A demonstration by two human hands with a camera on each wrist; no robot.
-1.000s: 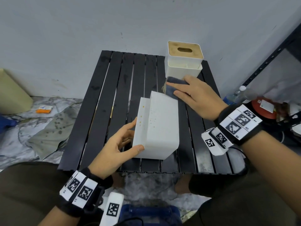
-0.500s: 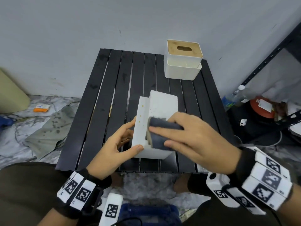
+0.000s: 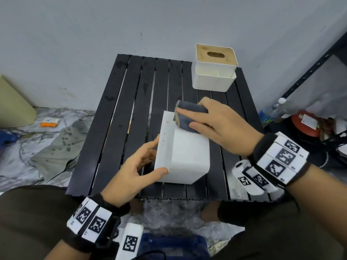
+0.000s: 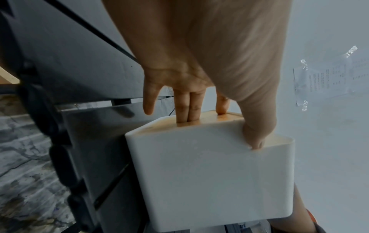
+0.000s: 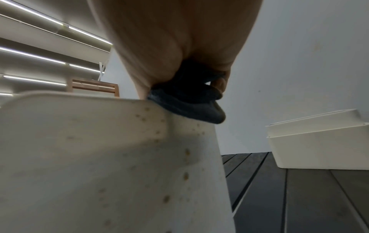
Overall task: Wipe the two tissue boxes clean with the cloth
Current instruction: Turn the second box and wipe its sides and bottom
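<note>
My right hand (image 3: 216, 126) curls round the folded dark cloth (image 3: 188, 117) and presses it on the far end of the white box (image 3: 187, 152). This box lies on its side near the front of the black table (image 3: 116, 117). My left hand (image 3: 135, 171) holds it still, thumb on the near corner and fingers on the left side.

The big top face looks clean to me. The thin left face still has small yellow spots (image 3: 164, 133). My right wrist view shows many more spots on the far end. So I think this box is only partly done.

The other box (image 3: 214, 72), with the wood lid, stands at the back right corner. I cannot tell if it is clean.

The box sits close to the front edge, so I should not push it toward me. There is bare table to the left and some behind.
</note>
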